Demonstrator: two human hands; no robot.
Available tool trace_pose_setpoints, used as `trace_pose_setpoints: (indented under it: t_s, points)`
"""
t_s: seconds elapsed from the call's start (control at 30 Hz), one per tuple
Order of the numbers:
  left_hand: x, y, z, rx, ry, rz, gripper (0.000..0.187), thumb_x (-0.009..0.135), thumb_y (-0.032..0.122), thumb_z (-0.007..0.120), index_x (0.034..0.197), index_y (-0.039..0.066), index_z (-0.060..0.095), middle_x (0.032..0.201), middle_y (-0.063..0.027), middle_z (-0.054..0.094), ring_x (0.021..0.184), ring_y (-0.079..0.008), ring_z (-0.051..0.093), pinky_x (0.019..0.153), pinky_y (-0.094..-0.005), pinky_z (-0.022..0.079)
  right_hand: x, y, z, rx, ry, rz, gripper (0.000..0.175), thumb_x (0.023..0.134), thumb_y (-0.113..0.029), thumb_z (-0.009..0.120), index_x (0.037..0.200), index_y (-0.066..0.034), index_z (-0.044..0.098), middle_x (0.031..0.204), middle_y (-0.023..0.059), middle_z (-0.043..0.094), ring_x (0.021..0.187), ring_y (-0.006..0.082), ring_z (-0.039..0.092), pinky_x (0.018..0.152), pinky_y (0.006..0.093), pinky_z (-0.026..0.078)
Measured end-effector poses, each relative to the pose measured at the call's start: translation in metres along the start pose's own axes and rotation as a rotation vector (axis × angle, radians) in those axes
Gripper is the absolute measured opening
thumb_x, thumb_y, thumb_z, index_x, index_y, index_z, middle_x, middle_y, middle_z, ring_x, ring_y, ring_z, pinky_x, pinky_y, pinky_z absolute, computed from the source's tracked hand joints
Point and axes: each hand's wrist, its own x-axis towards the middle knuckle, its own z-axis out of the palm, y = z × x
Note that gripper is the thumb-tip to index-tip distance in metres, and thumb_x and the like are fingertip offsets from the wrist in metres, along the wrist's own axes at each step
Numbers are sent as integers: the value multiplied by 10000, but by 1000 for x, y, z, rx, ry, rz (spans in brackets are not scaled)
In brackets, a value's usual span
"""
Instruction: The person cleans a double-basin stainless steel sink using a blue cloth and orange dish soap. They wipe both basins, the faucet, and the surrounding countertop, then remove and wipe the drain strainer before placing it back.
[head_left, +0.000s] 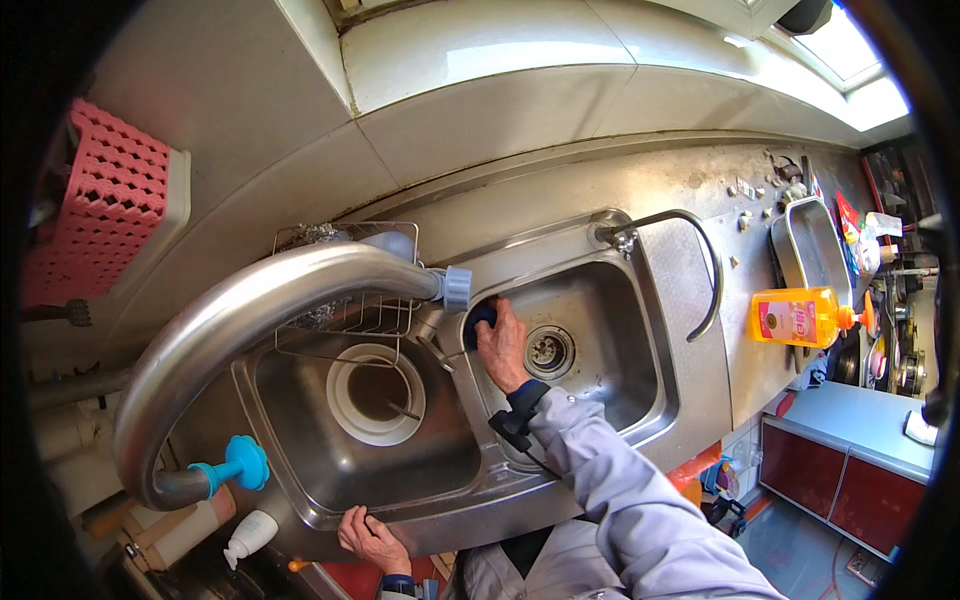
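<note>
My right hand (504, 345) presses a dark blue scrubbing pad (480, 322) against the upper left inner wall of the right-hand steel sink basin (611, 330). The fingers partly cover the pad. Right of that hand is the drain strainer (550, 351), with small specks around it. My left hand (373, 538) rests with loosely bent fingers on the front rim of the left-hand basin (315, 457), holding nothing. In that basin stands a white round bowl (375, 394) with brownish contents and a thin handle across its edge.
A thick steel faucet (225, 300) arches over the left side, near a wire rack (375, 315). A thin dark tap (712, 255) curves beyond the right basin. Farther right are an orange detergent bottle (795, 316) and a metal tray (814, 240). A white pump bottle (251, 536) lies lower left.
</note>
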Motion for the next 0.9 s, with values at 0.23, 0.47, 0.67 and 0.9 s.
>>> trace_pose_setpoints:
  t_s: [0.23, 0.47, 0.67, 0.9]
  points:
    - [1, 0, -1, 26, -9, 20, 210, 971, 139, 513, 1071, 28, 661, 1158, -123, 634, 1143, -330, 555, 1056, -491, 357, -10, 26, 6, -56, -146, -245, 376, 817, -75, 633, 1190, -106, 605, 1079, 175, 695, 994, 431, 658, 808, 534, 538]
    - [1, 1, 1, 35, 7, 10, 234, 954, 167, 513, 1038, 17, 672, 1139, -120, 638, 1118, -332, 567, 1052, -500, 361, 25, 38, -73, -588, -314, -144, 427, 883, -221, 652, 1289, -129, 553, 986, 223, 687, 930, 425, 689, 779, 537, 568]
    - [2, 3, -3, 34, -17, 23, 233, 993, 168, 484, 1047, 25, 660, 1130, -120, 642, 1118, -336, 560, 1062, -498, 355, 28, 88, -50, -786, -151, -364, 286, 915, -131, 600, 1196, -100, 555, 1046, 211, 629, 846, 415, 692, 642, 517, 575]
    - [4, 4, -3, 21, 1, 45, 237, 988, 169, 486, 1050, 24, 663, 1125, -126, 640, 1115, -341, 560, 1068, -498, 355, 37, 85, -51, -840, -192, -346, 269, 877, -85, 601, 1146, -91, 600, 994, 212, 678, 756, 371, 699, 607, 510, 565]
